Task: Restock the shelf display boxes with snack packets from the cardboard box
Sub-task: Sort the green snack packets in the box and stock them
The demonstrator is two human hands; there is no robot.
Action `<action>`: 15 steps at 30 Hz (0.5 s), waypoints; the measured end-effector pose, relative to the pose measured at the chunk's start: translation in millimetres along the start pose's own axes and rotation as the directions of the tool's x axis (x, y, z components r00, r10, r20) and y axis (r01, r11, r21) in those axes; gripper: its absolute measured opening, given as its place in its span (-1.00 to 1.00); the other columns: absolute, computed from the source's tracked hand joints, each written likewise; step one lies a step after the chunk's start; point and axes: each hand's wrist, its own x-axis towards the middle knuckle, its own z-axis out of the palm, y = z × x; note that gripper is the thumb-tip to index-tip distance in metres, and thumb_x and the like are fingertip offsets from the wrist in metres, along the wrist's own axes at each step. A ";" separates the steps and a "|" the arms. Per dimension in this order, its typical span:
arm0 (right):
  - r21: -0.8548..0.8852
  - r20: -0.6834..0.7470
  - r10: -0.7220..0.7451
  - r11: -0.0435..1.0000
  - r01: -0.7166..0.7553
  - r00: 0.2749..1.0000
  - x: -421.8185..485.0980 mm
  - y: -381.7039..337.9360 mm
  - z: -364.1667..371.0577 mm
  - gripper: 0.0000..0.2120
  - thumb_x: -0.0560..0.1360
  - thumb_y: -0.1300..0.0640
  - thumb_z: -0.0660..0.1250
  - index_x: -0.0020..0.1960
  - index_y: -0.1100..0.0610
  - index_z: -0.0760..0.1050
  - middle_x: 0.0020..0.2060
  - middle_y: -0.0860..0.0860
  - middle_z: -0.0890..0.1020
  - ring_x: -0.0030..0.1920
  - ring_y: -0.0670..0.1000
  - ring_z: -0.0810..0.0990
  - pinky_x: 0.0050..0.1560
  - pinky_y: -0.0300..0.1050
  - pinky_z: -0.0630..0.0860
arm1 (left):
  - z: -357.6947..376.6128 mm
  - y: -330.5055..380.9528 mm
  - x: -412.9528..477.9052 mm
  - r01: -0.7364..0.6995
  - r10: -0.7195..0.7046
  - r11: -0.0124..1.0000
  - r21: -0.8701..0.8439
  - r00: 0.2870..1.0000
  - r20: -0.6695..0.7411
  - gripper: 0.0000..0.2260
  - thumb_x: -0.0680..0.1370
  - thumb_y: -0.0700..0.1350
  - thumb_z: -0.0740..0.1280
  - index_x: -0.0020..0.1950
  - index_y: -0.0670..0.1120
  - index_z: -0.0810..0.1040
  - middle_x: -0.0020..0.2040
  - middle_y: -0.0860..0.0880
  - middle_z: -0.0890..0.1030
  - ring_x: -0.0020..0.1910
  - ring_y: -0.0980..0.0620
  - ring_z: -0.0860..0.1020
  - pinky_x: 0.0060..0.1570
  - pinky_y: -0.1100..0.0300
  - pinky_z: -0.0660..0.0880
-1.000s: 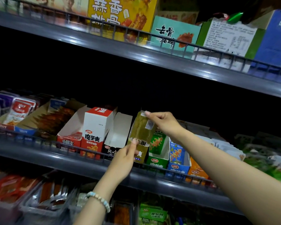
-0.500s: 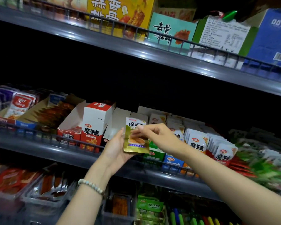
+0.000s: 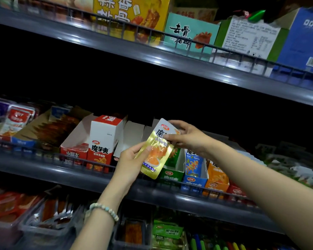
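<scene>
While both hands hold it, the packet (image 3: 154,150), gold with a white top, hangs tilted in front of the shelf (image 3: 76,175), its upper end leaning right. Left hand (image 3: 129,163): grip closed on the packet's lower left edge, thumb across the front, fingers behind. Right hand (image 3: 187,138): grip pinching the white upper end, thumb on the front face and fingers curled over the top edge. The packet is in the air, in no box; it overlaps the green box (image 3: 172,175), which stands directly behind its lower right corner. To the right of that stand the blue box (image 3: 194,180) and the orange box (image 3: 217,185), each with packets upright inside. To the left, behind the left hand, sits a white box (image 3: 132,137), open at the top; whether it holds anything cannot be told. Beside it stands the red box (image 3: 104,141), closed and upright, taller than its neighbours. A wire rail (image 3: 43,152) runs along the shelf's front edge. A bead bracelet (image 3: 105,210) circles the left wrist. On the top shelf (image 3: 170,62) stands a teal carton (image 3: 188,35) among others. Trays (image 3: 43,230) of packets below the shelf are blurred.
</scene>
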 end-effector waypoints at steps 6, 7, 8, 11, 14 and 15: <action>0.102 -0.099 -0.007 0.995 0.017 0.995 32.5 -11.6 -26.8 -0.59 0.40 0.27 0.46 0.22 0.23 0.47 -0.07 0.11 0.66 -0.17 -0.01 0.69 -0.24 -0.16 0.63 | -11.3 -6.4 22.5 -0.174 0.245 0.896 0.408 0.961 -0.128 -0.68 0.58 0.01 0.25 0.34 0.11 0.44 0.10 0.22 0.54 0.02 0.28 0.52 -0.06 0.40 0.46; 0.064 -0.203 -0.024 0.997 0.038 0.979 41.1 -12.1 -33.9 -0.59 0.37 0.22 0.51 0.17 0.23 0.50 -0.04 0.13 0.67 -0.08 0.07 0.68 -0.10 -0.07 0.65 | -16.3 -9.9 25.9 -0.178 0.293 0.817 0.548 0.947 -0.130 -0.64 0.58 0.07 0.23 0.39 0.11 0.40 0.15 0.19 0.50 0.07 0.24 0.49 0.00 0.33 0.46; 0.062 -0.279 -0.052 0.995 0.072 0.959 50.3 -11.5 -39.8 -0.62 0.35 0.21 0.52 0.13 0.19 0.53 -0.02 0.11 0.66 -0.03 0.11 0.67 -0.01 -0.01 0.63 | -21.1 -14.4 29.5 -0.167 0.316 0.743 0.648 0.941 -0.120 -0.60 0.58 0.10 0.21 0.41 0.10 0.37 0.21 0.13 0.48 0.14 0.17 0.47 0.07 0.23 0.47; 0.152 -0.318 -0.149 0.967 0.205 0.936 78.3 -7.2 -43.4 -0.58 0.41 0.38 0.41 0.22 0.15 0.43 0.09 0.07 0.57 0.00 0.02 0.60 -0.14 -0.17 0.63 | -29.4 -29.0 39.3 -0.132 0.285 0.604 0.786 0.957 -0.059 -0.54 0.56 0.17 0.20 0.44 0.08 0.34 0.37 0.05 0.43 0.29 0.06 0.43 0.20 0.09 0.45; -0.010 -0.316 -0.172 0.984 0.178 0.933 107.9 5.3 -33.2 -0.46 0.42 0.36 0.42 0.36 0.21 0.36 0.30 0.13 0.45 0.26 0.09 0.47 -0.01 -0.04 0.60 | -31.0 -36.5 49.0 -0.115 0.264 0.589 0.800 0.963 -0.057 -0.52 0.56 0.20 0.19 0.44 0.09 0.34 0.38 0.08 0.43 0.18 0.13 0.47 0.06 0.17 0.47; -0.122 -0.312 -0.204 0.977 0.174 0.928 116.4 10.3 -28.4 -0.45 0.42 0.33 0.43 0.37 0.22 0.35 0.31 0.13 0.45 0.29 0.09 0.44 0.09 -0.03 0.54 | -30.7 -36.9 51.3 -0.108 0.260 0.603 0.791 0.963 -0.067 -0.54 0.56 0.19 0.20 0.44 0.10 0.34 0.36 0.10 0.43 0.10 0.17 0.48 -0.03 0.21 0.45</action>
